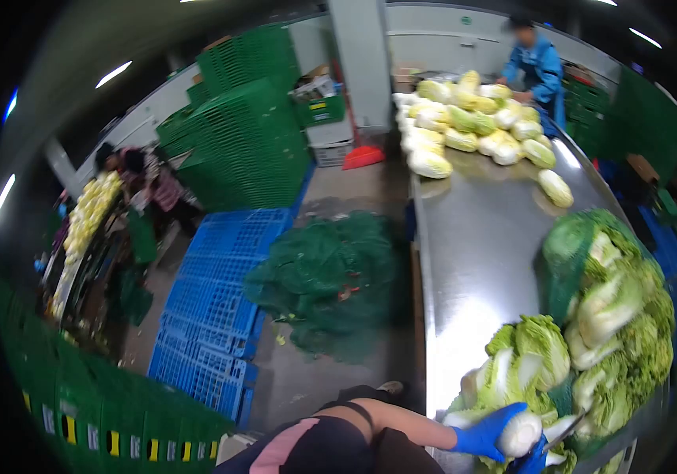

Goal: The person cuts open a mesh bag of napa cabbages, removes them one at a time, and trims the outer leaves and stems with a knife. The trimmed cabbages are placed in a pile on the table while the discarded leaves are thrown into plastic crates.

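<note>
At the near end of the steel table (473,245), my left hand (487,434), in a blue glove, is closed around a Chinese cabbage (522,435) with its white base end facing up. My right hand (534,460), also gloved in blue, is partly cut off by the bottom edge. It grips a knife (567,429), whose blade points up and to the right beside the cabbage base. Untrimmed leafy cabbages (540,351) lie just beyond my hands. To the right, a green mesh sack (563,245) lies open around more leafy cabbages.
Trimmed pale cabbages (473,118) crowd the table's far end, where a person in blue (540,67) stands. Left of the table, green netting (330,284) is heaped on the floor beside blue pallets (220,276). Green crates (235,142) are stacked behind; another person (160,182) works farther left.
</note>
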The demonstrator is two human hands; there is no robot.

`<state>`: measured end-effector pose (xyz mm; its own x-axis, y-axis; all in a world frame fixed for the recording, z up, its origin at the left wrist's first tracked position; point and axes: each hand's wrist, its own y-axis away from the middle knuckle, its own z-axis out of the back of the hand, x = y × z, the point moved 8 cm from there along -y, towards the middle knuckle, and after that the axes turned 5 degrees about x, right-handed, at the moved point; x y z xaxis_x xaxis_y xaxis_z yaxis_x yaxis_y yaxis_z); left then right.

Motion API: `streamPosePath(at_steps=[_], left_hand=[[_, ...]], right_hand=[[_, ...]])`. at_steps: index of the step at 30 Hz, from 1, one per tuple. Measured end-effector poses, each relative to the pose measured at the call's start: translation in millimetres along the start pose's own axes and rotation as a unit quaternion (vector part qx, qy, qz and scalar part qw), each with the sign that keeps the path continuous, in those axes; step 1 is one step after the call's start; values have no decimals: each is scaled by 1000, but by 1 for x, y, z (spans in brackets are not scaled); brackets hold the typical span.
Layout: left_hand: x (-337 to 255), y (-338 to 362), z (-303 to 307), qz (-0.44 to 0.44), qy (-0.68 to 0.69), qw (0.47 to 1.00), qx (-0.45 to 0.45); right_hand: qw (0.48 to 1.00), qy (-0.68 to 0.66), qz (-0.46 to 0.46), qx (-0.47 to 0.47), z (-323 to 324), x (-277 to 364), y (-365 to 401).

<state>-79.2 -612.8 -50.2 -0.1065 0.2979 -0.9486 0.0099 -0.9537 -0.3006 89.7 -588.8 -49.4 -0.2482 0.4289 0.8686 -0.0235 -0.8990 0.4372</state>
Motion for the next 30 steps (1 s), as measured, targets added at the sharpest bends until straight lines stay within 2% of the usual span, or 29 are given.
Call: streamPosePath(at_steps=[1, 3, 4, 5, 6, 7, 9, 12, 13, 15, 17, 18, 19, 20, 21, 23, 24, 25, 26, 27, 28, 29, 30], left_hand=[[-2, -3, 5, 15, 2, 999, 28], [4, -9, 11, 45, 61, 995, 63], [6, -14, 17, 58, 67, 994, 65], [16, -19, 22, 80, 72, 992, 61], [29, -24, 27, 69, 91, 993, 42], [33, -32, 35, 101, 78, 991, 37], [48, -46, 43, 151, 212, 965, 26], [54, -55, 43, 249, 426, 868, 53], [57, -52, 42, 279, 490, 824, 56], [55, -50, 41, 321, 539, 774, 92], [20, -62, 42, 298, 523, 783, 159], [-6, -77, 38, 243, 503, 804, 204], [-21, -88, 37, 225, 423, 845, 235], [-37, -96, 35, 206, 340, 879, 264], [-55, -104, 28, 198, 256, 896, 305], [-63, -115, 13, 82, 15, 925, 371], [-68, -114, 3, 51, -72, 917, 389], [-63, -110, -8, 37, -158, 903, 398], [-54, -102, -19, 36, -223, 882, 413], [-39, -93, -31, 33, -281, 858, 430], [-29, -86, -43, 1, -303, 843, 443], [-9, -75, -51, -53, -330, 833, 441], [4, -65, -59, -55, -362, 813, 454]], right_hand=[[991, -134, 16, 0, -3, 11, 12], [911, -398, 97, 48, -18, -35, -15], [901, -433, 15, -36, -24, -59, -23], [935, -342, -89, 7, -28, -80, -31], [926, -367, -69, -50, -32, -74, -25], [967, -241, -22, -75, -24, -111, -48], [969, -207, 66, -118, -20, -119, -46], [953, -219, 98, -187, 3, -131, -36], [947, -236, 86, -200, 19, -133, -30], [948, -212, 42, -235, 64, -163, -33], [961, -151, 1, -233, 101, -152, -8], [953, -115, 85, -268, 125, -172, -14], [936, -75, 166, -300, 148, -198, -18], [954, -69, 80, -281, 162, -213, -14], [948, -130, 85, -277, 166, -211, -2], [920, 37, 150, -360, 166, -170, 36], [899, 148, 152, -384, 153, -125, 62], [887, 177, 115, -411, 139, -88, 87], [893, 158, 58, -416, 125, -85, 99], [891, 143, 113, -415, 105, -78, 106], [907, 144, 156, -363, 87, -63, 109], [933, 128, 92, -322, 67, -69, 106], [953, 111, 74, -272, 50, -84, 97]])
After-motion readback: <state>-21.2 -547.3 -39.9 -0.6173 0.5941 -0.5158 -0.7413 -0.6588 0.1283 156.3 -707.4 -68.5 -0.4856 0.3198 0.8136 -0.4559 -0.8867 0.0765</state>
